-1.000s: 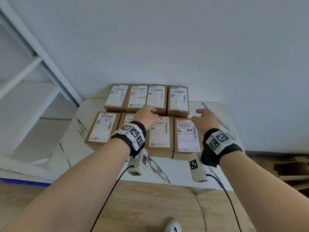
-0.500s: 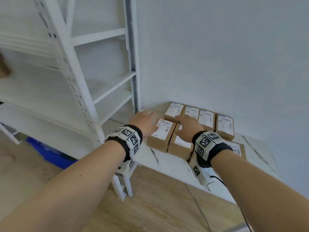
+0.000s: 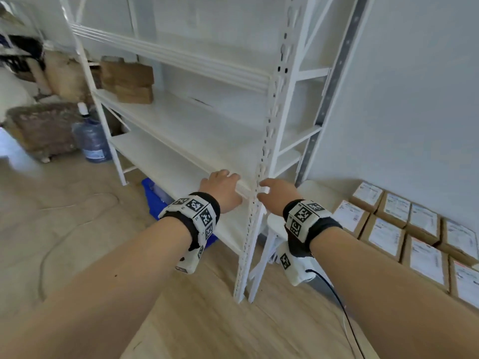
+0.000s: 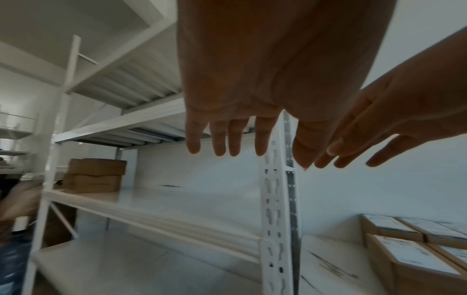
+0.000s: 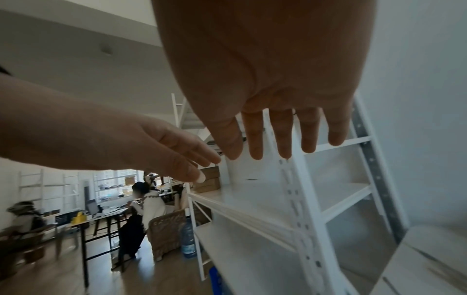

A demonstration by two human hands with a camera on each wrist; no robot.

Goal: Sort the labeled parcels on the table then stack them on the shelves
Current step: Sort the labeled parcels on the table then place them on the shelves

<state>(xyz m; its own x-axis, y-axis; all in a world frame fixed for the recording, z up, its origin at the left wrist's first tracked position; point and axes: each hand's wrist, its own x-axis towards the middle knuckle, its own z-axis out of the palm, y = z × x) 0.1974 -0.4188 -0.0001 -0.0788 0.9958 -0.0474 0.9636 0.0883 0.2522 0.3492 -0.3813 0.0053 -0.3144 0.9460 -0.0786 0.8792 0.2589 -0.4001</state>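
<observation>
Several brown parcels with white labels lie in rows on the white marble table at the lower right, also seen in the left wrist view as parcels. My left hand hovers at the front edge of a white shelf board, fingers straight, holding nothing. My right hand is beside it, just right of the perforated shelf post, also empty. The wrist views show the left hand and the right hand with fingers extended and nothing in them.
A stack of plain brown boxes sits at the far left of the middle shelf. A water bottle and a wicker seat stand left of the rack. A blue bin lies under it. People sit at a desk beyond.
The view has swung left from the table to the shelf rack. Both hands have left the parcels and now hang empty at the shelf's front right corner.
</observation>
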